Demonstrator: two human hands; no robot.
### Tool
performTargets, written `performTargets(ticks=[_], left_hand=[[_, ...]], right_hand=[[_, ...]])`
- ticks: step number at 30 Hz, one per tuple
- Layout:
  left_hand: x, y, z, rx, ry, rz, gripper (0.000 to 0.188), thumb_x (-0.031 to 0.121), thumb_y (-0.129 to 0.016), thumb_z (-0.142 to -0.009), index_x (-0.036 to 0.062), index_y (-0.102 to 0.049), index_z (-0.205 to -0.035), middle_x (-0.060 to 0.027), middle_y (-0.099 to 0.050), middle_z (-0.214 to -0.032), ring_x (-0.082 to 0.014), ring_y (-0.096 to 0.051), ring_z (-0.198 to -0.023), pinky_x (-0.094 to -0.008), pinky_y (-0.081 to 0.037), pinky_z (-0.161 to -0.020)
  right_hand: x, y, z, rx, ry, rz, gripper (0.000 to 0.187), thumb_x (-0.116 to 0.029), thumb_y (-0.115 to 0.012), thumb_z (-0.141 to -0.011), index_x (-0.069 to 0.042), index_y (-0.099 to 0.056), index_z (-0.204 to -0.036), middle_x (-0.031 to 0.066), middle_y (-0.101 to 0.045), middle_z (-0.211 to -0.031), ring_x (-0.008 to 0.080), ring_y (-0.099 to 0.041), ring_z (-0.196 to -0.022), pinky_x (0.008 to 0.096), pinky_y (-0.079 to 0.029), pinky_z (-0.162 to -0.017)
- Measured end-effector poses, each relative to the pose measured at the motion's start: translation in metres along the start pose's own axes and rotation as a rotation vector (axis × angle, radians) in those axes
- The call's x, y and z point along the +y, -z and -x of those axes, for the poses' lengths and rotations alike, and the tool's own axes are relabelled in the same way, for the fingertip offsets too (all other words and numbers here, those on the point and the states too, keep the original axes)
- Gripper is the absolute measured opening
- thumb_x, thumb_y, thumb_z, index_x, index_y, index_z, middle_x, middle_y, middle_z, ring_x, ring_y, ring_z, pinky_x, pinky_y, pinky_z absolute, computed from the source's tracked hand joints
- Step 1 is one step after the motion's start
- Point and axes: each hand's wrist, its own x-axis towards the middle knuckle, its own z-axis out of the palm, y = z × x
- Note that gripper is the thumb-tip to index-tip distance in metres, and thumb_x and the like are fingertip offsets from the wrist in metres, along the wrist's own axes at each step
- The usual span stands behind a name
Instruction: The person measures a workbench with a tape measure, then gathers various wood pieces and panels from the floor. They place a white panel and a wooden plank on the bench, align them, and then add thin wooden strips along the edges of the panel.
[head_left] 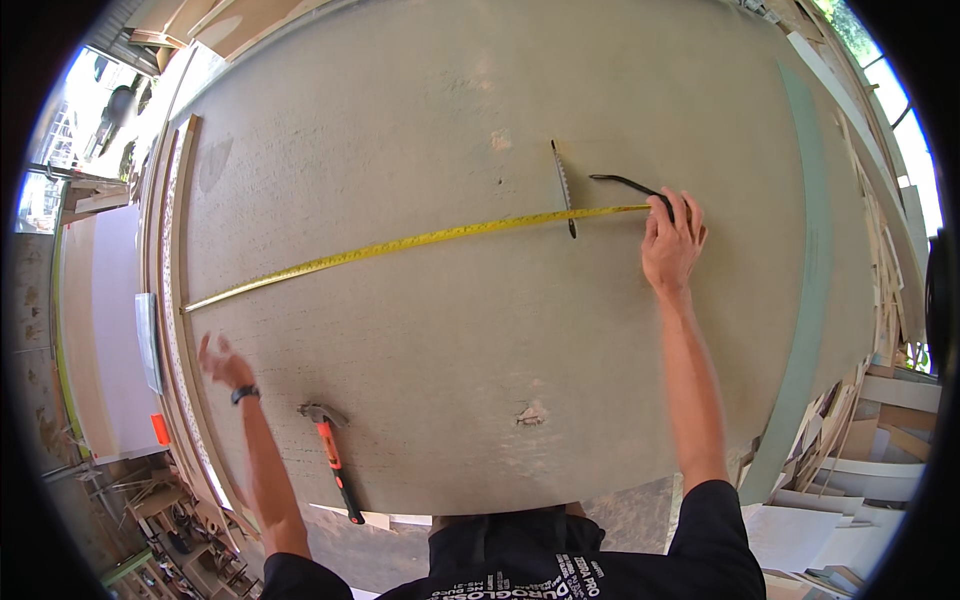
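Note:
My right hand (675, 240) is closed on a tape measure, its case mostly hidden in my fingers. The yellow tape blade (420, 238) stretches left across the big grey-brown board (450, 340) to the board's left edge. A thin black strap or rod (625, 181) runs from my fingers to the left. Under the tape lies a narrow dark strip (562, 180) with a toothed-looking edge. My left hand (228, 364), slightly blurred, hovers below the tape's far end with fingers apart and nothing in it. Nearby lies a claw hammer (330, 450) with an orange and black handle.
A wooden strip (178, 230) lines the board's left edge, with an orange object (160, 429) beyond it. A pale green strip (805, 270) lies along the right side. Wood offcuts (880, 430) are stacked at the right, and more scraps (190, 540) lie at lower left.

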Motion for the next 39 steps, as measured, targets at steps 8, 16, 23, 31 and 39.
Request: performTargets(ticks=[8,16,23,31,39], left_hand=[[-0.302,0.087,0.013,-0.418,0.484,-0.716,0.088,0.06,-0.059,-0.09,0.0078,-0.028,-0.154,-0.0263,-0.042,-0.147,-0.0469,-0.039,-0.135,-0.0544,-0.04,-0.107],[-0.298,0.127,0.02,-0.262,0.363,-0.573,0.06,0.049,-0.064,-0.091,0.0026,-0.056,-0.128,-0.018,-0.06,-0.124,-0.0385,-0.058,-0.114,-0.0521,-0.044,-0.096],[-0.343,0.101,0.011,-0.138,0.299,-0.493,0.05,0.043,-0.069,-0.091,-0.0005,-0.06,-0.114,-0.0185,-0.063,-0.107,-0.035,-0.059,-0.102,-0.0468,-0.044,-0.091],[-0.355,0.092,0.008,-0.108,0.334,-0.256,0.051,0.04,-0.074,-0.089,-0.0052,-0.058,-0.104,-0.015,-0.063,-0.088,-0.0299,-0.058,-0.082,-0.0409,-0.047,-0.078],[-0.427,0.074,0.001,0.238,-0.003,-0.412,0.033,0.038,-0.065,-0.092,0.0102,-0.063,-0.11,-0.0018,-0.059,-0.061,-0.0169,-0.051,-0.043,-0.0307,-0.04,-0.037]], right_hand=[[-0.002,-0.002,0.0,0.038,0.018,0.028,0.023,-0.008,-0.064,-0.09,-0.017,-0.068,-0.11,-0.0027,-0.06,-0.13,0.0269,-0.046,-0.129,0.0458,-0.042,-0.096],[-0.003,-0.009,-0.002,0.065,0.039,0.017,0.022,-0.008,-0.064,-0.09,-0.016,-0.07,-0.11,-0.0027,-0.062,-0.129,0.0258,-0.049,-0.128,0.0433,-0.043,-0.097],[-0.005,-0.009,-0.001,0.063,0.033,-0.018,0.021,-0.008,-0.065,-0.09,-0.016,-0.07,-0.109,-0.0029,-0.063,-0.128,0.0251,-0.05,-0.128,0.0428,-0.043,-0.099],[-0.003,-0.007,0.001,0.083,0.02,-0.026,0.021,-0.006,-0.066,-0.089,-0.015,-0.072,-0.107,-0.0031,-0.063,-0.126,0.0239,-0.05,-0.126,0.0419,-0.042,-0.098],[0.008,-0.019,-0.007,0.102,0.131,-0.026,0.021,-0.01,-0.059,-0.092,-0.008,-0.07,-0.11,0.0096,-0.065,-0.122,0.032,-0.057,-0.117,0.0461,-0.046,-0.099]])
